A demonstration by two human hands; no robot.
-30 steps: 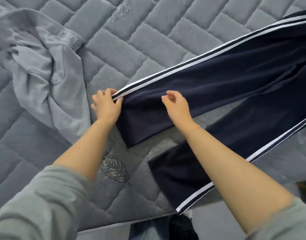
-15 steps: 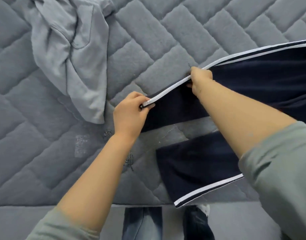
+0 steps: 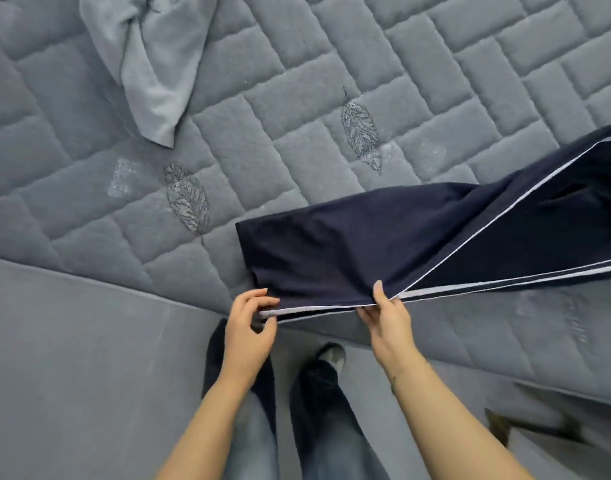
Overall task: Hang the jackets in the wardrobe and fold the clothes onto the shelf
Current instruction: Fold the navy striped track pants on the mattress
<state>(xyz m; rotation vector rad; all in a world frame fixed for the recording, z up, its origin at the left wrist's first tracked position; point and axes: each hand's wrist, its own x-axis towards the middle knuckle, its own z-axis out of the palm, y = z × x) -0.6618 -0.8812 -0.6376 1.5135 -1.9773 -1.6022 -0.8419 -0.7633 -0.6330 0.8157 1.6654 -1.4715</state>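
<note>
- Grey garment (image 3: 151, 60) lies crumpled at the far left of the mattress (image 3: 331, 81), well apart from both hands and not yet folded; it poses no hazard to the step in hand.
- Left hand (image 3: 248, 327): its grip is a light pinch of thumb and fingertips on the hem corner of the navy trousers (image 3: 383, 244), at the striped edge. Risk — so slight a hold may let the corner slip and the two legs fall out of line.
- Right hand (image 3: 388, 317): thumb on top, fingers beneath, it holds the same striped edge just beside the mattress edge.
- The trousers lie across the near right of the mattress with one leg laid over the other; the upper layer bunches towards the right. Risk — creases may be folded in unless smoothed.
- The held edge overhangs the floor; if released, the cloth could slide off.
</note>
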